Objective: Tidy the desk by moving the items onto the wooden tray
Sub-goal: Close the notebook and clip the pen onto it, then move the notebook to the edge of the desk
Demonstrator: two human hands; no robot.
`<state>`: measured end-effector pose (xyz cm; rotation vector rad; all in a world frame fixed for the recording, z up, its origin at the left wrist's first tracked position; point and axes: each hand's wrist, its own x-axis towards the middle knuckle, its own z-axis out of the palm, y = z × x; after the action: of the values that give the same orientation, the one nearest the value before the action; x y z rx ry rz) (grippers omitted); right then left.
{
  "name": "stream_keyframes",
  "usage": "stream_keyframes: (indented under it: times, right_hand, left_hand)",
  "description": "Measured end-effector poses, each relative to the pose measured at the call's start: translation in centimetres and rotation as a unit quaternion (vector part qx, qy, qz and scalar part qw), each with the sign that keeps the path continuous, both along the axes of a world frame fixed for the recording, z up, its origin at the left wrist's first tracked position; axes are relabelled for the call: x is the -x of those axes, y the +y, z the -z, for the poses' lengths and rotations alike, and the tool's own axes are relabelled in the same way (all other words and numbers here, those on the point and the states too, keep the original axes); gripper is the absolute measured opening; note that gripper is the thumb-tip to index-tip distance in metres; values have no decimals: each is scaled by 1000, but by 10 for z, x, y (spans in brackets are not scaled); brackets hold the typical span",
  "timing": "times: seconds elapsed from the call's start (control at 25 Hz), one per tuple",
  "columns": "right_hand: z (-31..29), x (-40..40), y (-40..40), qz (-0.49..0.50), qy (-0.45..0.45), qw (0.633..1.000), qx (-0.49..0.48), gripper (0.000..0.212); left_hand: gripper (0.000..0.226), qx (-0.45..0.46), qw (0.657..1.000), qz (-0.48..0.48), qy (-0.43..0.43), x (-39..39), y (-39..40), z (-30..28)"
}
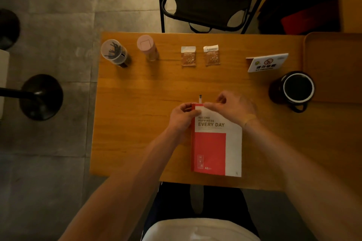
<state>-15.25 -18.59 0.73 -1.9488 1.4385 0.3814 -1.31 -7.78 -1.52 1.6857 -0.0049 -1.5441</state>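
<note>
A red and white notebook (216, 143) lies flat at the desk's near edge. My left hand (182, 116) pinches its top left corner. My right hand (233, 106) grips its top edge from the right. A small white pen-like stick with a dark tip (200, 99) pokes up just beyond the notebook, between my hands. The wooden tray (333, 68) sits at the far right of the desk. A black mug (293, 89) stands beside the tray's left rim.
Along the desk's far side stand a clear jar of dark sticks (115, 53), a pink bottle (147, 47), two brown sachets (188, 55) (212, 55) and a white no-smoking sign (267, 62). A black chair (209, 0) is behind the desk.
</note>
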Motion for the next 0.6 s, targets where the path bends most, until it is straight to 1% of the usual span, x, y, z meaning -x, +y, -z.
stream_keyframes:
  times: [0.08,0.16,0.24,0.28,0.32,0.36,0.44,0.48,0.52,0.56,0.6]
  right_hand:
    - [1,23,-2,-26,32,999,-15,59]
    - [3,40,-6,-26,22,998,-61,58]
    - [6,50,-9,3,-28,991,-130,56]
    - [6,54,-9,38,-69,982,-170,50]
    - [5,57,-7,95,-119,965,-214,44]
    - [3,61,-4,167,-171,936,-260,41]
    - [-1,71,6,285,-256,866,-321,50]
    - [-2,78,13,314,-284,839,-340,54]
    - [-5,83,19,326,-301,821,-359,56]
    - [-8,87,26,325,-305,813,-375,55]
    - [-12,90,30,317,-298,814,-384,53]
  left_hand:
    - [26,-4,1000,12,-8,0,2,-3]
    - [26,-5,1000,7,8,2,5,-8]
    - [26,5,1000,8,23,4,7,-14]
    - [25,9,1000,6,26,5,8,-18]
    - [24,13,999,-3,29,4,8,-21]
    - [24,15,999,-18,37,4,7,-25]
    - [25,21,997,-42,55,6,6,-33]
    - [26,25,997,-47,58,9,5,-39]
    - [28,27,997,-52,58,11,4,-44]
    - [29,27,996,-58,55,13,3,-49]
    - [29,26,996,-68,53,15,3,-54]
